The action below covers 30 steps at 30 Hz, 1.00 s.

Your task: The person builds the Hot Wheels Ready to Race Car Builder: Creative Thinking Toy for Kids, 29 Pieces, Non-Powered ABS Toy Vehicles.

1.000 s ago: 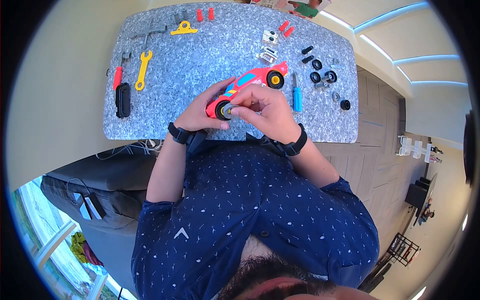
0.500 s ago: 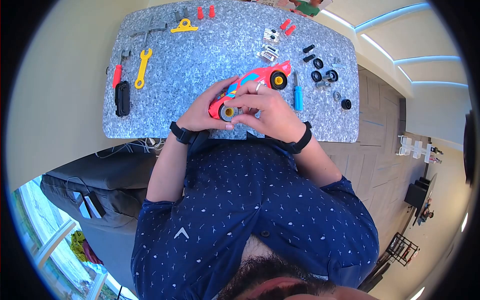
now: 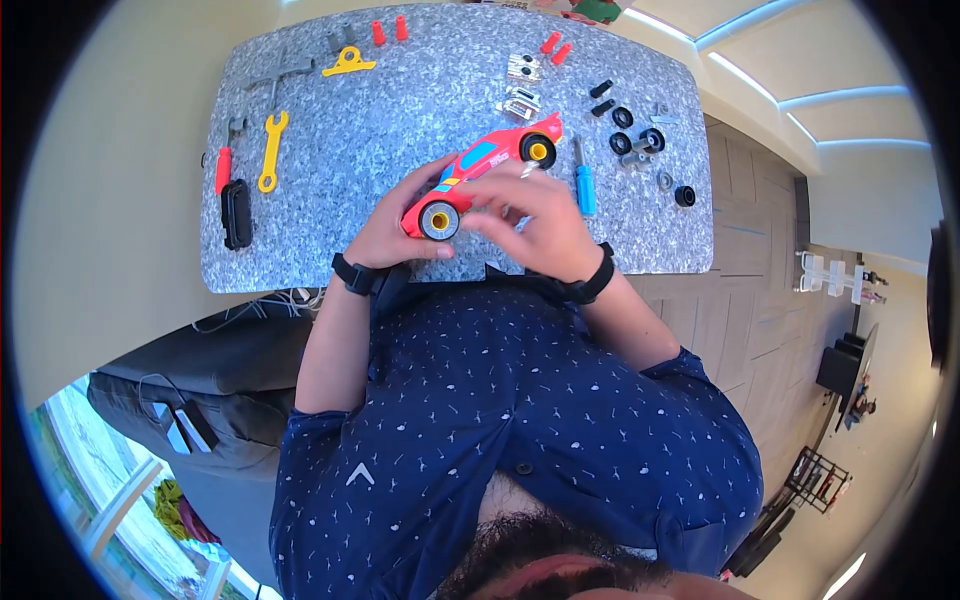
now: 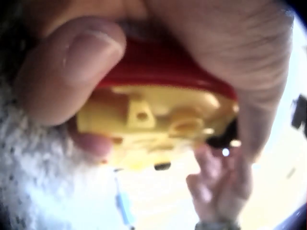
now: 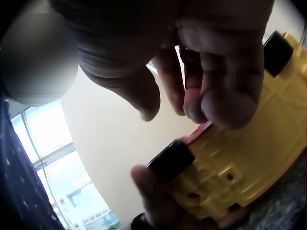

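A red toy car with a yellow underside is tilted over the near part of the table. My left hand grips its front end, thumb and fingers on either side. The front wheel has a grey ring around a yellow hub; the rear wheel is black with a yellow centre. Just beside the front wheel is my right hand, fingers bent loosely, thumb apart from them, holding nothing. In the right wrist view black wheels stick out from the yellow underside.
A blue screwdriver lies right of the car. Black wheels and grey pieces are farther right. Silver parts and red pieces are behind. On the left lie a yellow wrench, a black case and a grey tool.
My right fingers have come off the front wheel and moved slightly right, and its grey ring shows fully. My left hand still grips the car. The head view has shifted a little.
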Motion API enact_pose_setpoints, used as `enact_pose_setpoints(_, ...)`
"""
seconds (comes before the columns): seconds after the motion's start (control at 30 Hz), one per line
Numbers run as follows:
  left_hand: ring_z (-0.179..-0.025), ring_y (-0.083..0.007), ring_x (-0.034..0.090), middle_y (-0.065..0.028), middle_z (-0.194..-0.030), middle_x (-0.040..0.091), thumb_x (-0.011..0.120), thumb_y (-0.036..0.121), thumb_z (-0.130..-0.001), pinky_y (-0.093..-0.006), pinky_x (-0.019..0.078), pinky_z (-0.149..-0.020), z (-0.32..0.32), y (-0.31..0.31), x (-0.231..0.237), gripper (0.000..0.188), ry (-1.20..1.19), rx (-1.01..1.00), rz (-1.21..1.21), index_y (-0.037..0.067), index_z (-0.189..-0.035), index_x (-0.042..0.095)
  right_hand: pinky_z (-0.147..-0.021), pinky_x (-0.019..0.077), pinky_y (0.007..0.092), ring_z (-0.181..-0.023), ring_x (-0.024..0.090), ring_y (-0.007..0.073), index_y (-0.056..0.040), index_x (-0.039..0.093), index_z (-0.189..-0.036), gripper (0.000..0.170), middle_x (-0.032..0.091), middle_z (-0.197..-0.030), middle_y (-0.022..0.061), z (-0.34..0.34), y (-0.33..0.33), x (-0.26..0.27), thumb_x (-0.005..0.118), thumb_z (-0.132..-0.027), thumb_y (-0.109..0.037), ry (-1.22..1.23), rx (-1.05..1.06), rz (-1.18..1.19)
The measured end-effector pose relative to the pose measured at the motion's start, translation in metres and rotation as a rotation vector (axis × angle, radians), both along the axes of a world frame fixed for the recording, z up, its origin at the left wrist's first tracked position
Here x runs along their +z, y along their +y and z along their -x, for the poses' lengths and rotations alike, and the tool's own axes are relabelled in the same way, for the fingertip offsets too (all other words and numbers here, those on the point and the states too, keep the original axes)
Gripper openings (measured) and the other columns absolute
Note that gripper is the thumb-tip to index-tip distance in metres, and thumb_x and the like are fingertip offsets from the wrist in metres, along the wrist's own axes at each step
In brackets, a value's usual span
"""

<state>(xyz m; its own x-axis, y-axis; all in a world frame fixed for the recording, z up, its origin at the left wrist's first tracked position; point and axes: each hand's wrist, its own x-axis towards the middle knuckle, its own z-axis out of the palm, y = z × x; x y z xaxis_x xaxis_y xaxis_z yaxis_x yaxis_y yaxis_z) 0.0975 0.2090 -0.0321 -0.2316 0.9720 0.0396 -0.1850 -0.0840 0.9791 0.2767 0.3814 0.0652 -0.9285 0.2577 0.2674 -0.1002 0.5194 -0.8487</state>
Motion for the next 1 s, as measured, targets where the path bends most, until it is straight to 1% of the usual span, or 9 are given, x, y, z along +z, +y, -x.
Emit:
enact_pose_setpoints(0.2,-0.151,-0.0240,0.050,-0.0130,-0.165,0.051,0.107,0.028,-0.065,-0.0421,0.0390,-0.127,-0.001,0.003,-0.001,0.127,0.029,0.033,0.008,0.004,-0.169,0.038,-0.071,0.0563,0.0386,-0.078,0.068,0.0267,-0.0051,0.076,-0.127,0.038,0.067,-0.123,0.0187,-0.045,0.078,-0.019,0.086,-0.092,-0.015,-0.221,-0.596,-0.414)
enact_pose_setpoints(0.3,-0.152,-0.0242,0.049,-0.0130,-0.166,0.050,0.107,0.030,-0.064,-0.0428,0.0378,-0.127,0.000,0.003,-0.001,0.128,0.013,0.038,0.022,0.004,-0.169,0.039,-0.074,0.0575,0.0407,-0.078,0.067,0.0286,-0.0052,0.073,-0.134,0.043,0.062,-0.136,0.0240,-0.078,0.112,-0.060,0.083,-0.093,-0.016,-0.231,-0.713,-0.563)
enact_pose_setpoints(0.43,-0.153,-0.0247,0.048,-0.0128,-0.166,0.050,0.107,0.033,-0.064,-0.0435,0.0366,-0.128,0.001,0.004,-0.004,0.128,0.045,0.033,0.019,0.003,-0.168,0.040,-0.082,0.0605,0.0428,-0.088,0.072,0.0327,-0.0058,0.072,-0.138,0.042,0.056,-0.149,0.0242,-0.086,0.116,-0.067,0.079,-0.096,-0.010,-0.309,-0.847,-0.428)
enact_pose_setpoints(0.53,-0.153,-0.0247,0.048,-0.0129,-0.166,0.050,0.107,0.033,-0.064,-0.0433,0.0365,-0.128,0.000,0.005,-0.004,0.128,0.051,0.032,0.014,0.003,-0.168,0.040,-0.086,0.0613,0.0423,-0.091,0.073,0.0330,-0.0060,0.073,-0.137,0.042,0.062,-0.141,0.0267,-0.095,0.140,-0.106,0.077,-0.095,-0.004,-0.275,-0.790,-0.536)
enact_pose_setpoints(0.67,-0.153,-0.0243,0.048,-0.0133,-0.166,0.050,0.107,0.032,-0.063,-0.0427,0.0367,-0.128,0.000,0.004,-0.001,0.129,0.037,0.031,0.029,0.004,-0.169,0.039,-0.085,0.0605,0.0396,-0.092,0.073,0.0308,-0.0058,0.074,-0.134,0.042,0.069,-0.130,0.0244,-0.092,0.146,-0.107,0.079,-0.092,-0.003,-0.352,-0.731,-0.541)
enact_pose_setpoints(0.77,-0.153,-0.0241,0.048,-0.0134,-0.166,0.050,0.107,0.030,-0.064,-0.0425,0.0369,-0.128,-0.001,0.003,0.002,0.129,0.028,0.037,0.031,0.003,-0.169,0.038,-0.072,0.0551,0.0371,-0.078,0.066,0.0242,-0.0083,0.075,-0.133,0.043,0.071,-0.114,0.0150,-0.084,0.128,-0.074,0.080,-0.090,-0.001,-0.321,-0.727,-0.429)
enact_pose_setpoints(0.8,-0.153,-0.0241,0.048,-0.0136,-0.166,0.050,0.107,0.030,-0.064,-0.0426,0.0372,-0.128,-0.001,0.003,0.002,0.129,0.029,0.041,0.030,0.003,-0.169,0.037,-0.067,0.0518,0.0315,-0.074,0.064,0.0162,-0.0099,0.075,-0.136,0.042,0.071,-0.106,0.0083,-0.085,0.131,-0.073,0.078,-0.095,-0.002,-0.236,-0.690,-0.441)
enact_pose_setpoints(0.9,-0.153,-0.0241,0.049,-0.0140,-0.166,0.050,0.107,0.030,-0.065,-0.0427,0.0379,-0.127,-0.001,0.007,0.000,0.129,0.020,0.037,0.025,0.003,-0.170,0.037,-0.069,0.0513,0.0339,-0.076,0.062,0.0148,-0.0079,0.074,-0.137,0.036,0.070,-0.101,0.0090,-0.068,0.106,-0.026,0.074,-0.101,-0.005,-0.117,-0.470,-0.029)
enact_pose_setpoints(1.0,-0.152,-0.0242,0.049,-0.0145,-0.165,0.050,0.107,0.029,-0.066,-0.0427,0.0386,-0.127,-0.002,0.009,-0.002,0.128,0.003,0.022,0.004,0.003,-0.170,0.036,-0.069,0.0503,0.0287,-0.080,0.062,0.0081,-0.0068,0.073,-0.138,0.031,0.070,-0.096,0.0028,-0.050,0.051,0.024,0.067,-0.108,-0.008,-0.179,-0.148,0.323)
